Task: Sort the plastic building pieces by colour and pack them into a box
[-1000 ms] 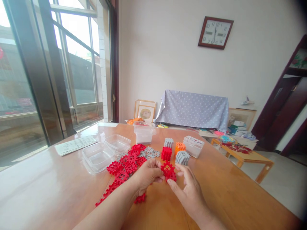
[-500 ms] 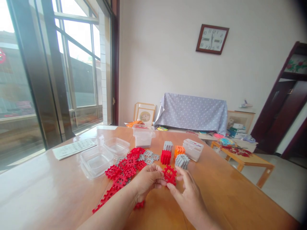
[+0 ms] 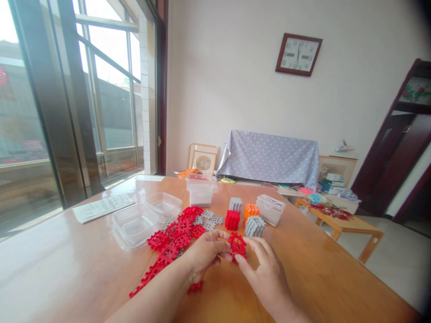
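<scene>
My left hand (image 3: 210,251) pinches the left edge of a red notched plastic building tile (image 3: 237,246) with a square opening. On its right edge, the thumb and fingers of my right hand (image 3: 264,264) close around the same tile. Left of my hands, loose red tiles (image 3: 168,253) lie in a long heap, with grey tiles (image 3: 209,219) at its far end. Just beyond the held tile stand a red stack (image 3: 232,220), a grey stack (image 3: 255,226), an orange stack (image 3: 252,210) and another grey stack (image 3: 236,204).
An open clear tub (image 3: 134,224) and a second clear piece (image 3: 164,204) sit on the left of the wooden table (image 3: 323,269), near printed sheets (image 3: 103,207). Clear boxes stand at the back (image 3: 201,193) and right (image 3: 271,209). A small wooden stool (image 3: 350,226) stands beyond the right edge.
The red tile has turned slightly between my fingers. My right hand's fingers have come in closer to its right edge. The heap and stacks stay the same.
</scene>
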Motion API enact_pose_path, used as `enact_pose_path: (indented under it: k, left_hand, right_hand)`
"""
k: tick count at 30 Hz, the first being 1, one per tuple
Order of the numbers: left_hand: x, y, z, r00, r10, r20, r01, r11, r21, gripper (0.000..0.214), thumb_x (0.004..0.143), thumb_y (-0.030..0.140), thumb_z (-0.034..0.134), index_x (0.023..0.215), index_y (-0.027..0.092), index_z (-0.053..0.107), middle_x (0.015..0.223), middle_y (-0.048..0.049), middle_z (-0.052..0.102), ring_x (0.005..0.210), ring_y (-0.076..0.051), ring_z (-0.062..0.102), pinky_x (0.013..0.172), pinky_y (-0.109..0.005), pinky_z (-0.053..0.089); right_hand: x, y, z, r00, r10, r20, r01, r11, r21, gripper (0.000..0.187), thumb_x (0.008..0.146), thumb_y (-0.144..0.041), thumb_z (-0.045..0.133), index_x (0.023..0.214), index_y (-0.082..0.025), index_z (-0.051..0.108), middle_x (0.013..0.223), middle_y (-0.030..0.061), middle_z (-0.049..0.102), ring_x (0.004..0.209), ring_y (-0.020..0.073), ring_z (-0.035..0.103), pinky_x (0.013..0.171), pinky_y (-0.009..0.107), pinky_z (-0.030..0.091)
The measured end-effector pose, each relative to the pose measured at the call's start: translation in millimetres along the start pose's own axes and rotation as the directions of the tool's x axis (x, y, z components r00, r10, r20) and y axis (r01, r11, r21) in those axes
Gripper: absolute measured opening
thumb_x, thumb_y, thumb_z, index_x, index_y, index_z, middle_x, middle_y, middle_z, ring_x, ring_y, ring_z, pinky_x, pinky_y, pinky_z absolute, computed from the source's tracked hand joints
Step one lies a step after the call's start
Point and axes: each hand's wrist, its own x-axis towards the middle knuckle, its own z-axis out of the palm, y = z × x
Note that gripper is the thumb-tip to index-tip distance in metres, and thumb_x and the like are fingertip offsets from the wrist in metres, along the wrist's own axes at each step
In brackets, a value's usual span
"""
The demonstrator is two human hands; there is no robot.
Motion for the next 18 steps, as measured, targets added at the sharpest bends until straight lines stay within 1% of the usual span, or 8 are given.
enact_pose_path:
  k: [2, 5, 8, 10, 13, 16, 18]
  left_hand:
    - [-0.9, -0.2, 0.4, 1.0, 0.013, 0.017, -0.013, 1.0, 0.02, 0.031, 0.072, 0.029, 0.071, 0.097, 0.015, 0.059, 0.08, -0.0054, 0.072, 0.066, -0.012, 0.064, 0.051, -0.02, 0.027]
    - [-2.6, 1.1, 1.0, 1.0, 0.029, 0.004, -0.029, 0.999, 0.031, 0.029, 0.071, 0.029, 0.071, 0.094, 0.016, 0.06, 0.081, -0.0047, 0.072, 0.064, -0.011, 0.062, 0.052, -0.02, 0.027]
    - [-3.7, 3.5, 1.6, 1.0, 0.02, -0.008, -0.02, 0.999, 0.043, 0.03, 0.071, 0.029, 0.071, 0.094, 0.016, 0.059, 0.081, -0.0047, 0.072, 0.063, -0.011, 0.061, 0.052, -0.021, 0.027]
    - [-3.8, 4.1, 1.9, 1.0, 0.012, -0.008, -0.012, 0.999, 0.05, 0.032, 0.069, 0.029, 0.072, 0.095, 0.016, 0.059, 0.08, -0.0042, 0.071, 0.063, -0.011, 0.061, 0.052, -0.021, 0.027]
    - [-3.0, 2.0, 2.0, 1.0, 0.006, 0.004, -0.006, 0.998, 0.063, 0.035, 0.068, 0.03, 0.074, 0.097, 0.017, 0.058, 0.076, -0.0027, 0.07, 0.064, -0.013, 0.063, 0.053, -0.022, 0.028]
    - [-1.3, -1.2, 1.2, 0.999, 0.014, -0.03, -0.011, 0.994, 0.109, 0.038, 0.07, 0.031, 0.073, 0.101, 0.018, 0.057, 0.073, -0.0011, 0.068, 0.065, -0.013, 0.063, 0.054, -0.022, 0.03]
    - [-0.2, -2.2, -0.2, 0.996, 0.054, -0.072, -0.043, 0.989, 0.144, 0.038, 0.072, 0.031, 0.073, 0.104, 0.019, 0.055, 0.075, 0.0001, 0.066, 0.066, -0.013, 0.062, 0.055, -0.022, 0.031]
  right_hand:
    - [0.7, 0.0, -0.3, 1.0, -0.003, 0.011, 0.003, 0.999, 0.046, 0.033, 0.087, -0.028, 0.063, 0.12, -0.026, 0.06, 0.114, 0.0097, 0.064, 0.109, 0.027, 0.062, 0.094, 0.043, 0.054]
    - [1.3, 1.0, -1.1, 1.0, 0.004, -0.001, -0.004, 0.996, 0.09, 0.042, 0.084, -0.026, 0.064, 0.125, -0.025, 0.057, 0.122, 0.0105, 0.062, 0.116, 0.0275, 0.059, 0.1, 0.044, 0.052]
    - [1.9, 1.3, -2.2, 1.0, -0.006, 0.001, 0.006, 0.996, 0.091, 0.048, 0.083, -0.025, 0.063, 0.13, -0.025, 0.055, 0.129, 0.0101, 0.059, 0.123, 0.0276, 0.055, 0.105, 0.046, 0.049]
    - [2.5, 0.5, -3.0, 1.0, -0.019, 0.017, 0.017, 0.995, 0.097, 0.049, 0.083, -0.024, 0.062, 0.131, -0.026, 0.055, 0.13, 0.0097, 0.059, 0.123, 0.0276, 0.055, 0.106, 0.047, 0.048]
    - [3.0, 0.3, -3.2, 0.999, -0.023, 0.042, 0.018, 0.994, 0.112, 0.047, 0.083, -0.023, 0.062, 0.129, -0.026, 0.057, 0.126, 0.0099, 0.062, 0.12, 0.028, 0.057, 0.103, 0.047, 0.05]
    - [2.2, 5.4, -1.4, 0.996, 0.06, 0.059, -0.068, 0.989, 0.133, 0.046, 0.082, -0.024, 0.063, 0.127, -0.025, 0.057, 0.122, 0.0095, 0.065, 0.115, 0.0269, 0.061, 0.099, 0.045, 0.052]
    - [1.2, 11.7, 0.6, 0.988, 0.132, 0.076, -0.142, 0.979, 0.148, 0.049, 0.081, -0.025, 0.063, 0.129, -0.025, 0.055, 0.124, 0.0089, 0.064, 0.116, 0.0257, 0.061, 0.1, 0.045, 0.051]
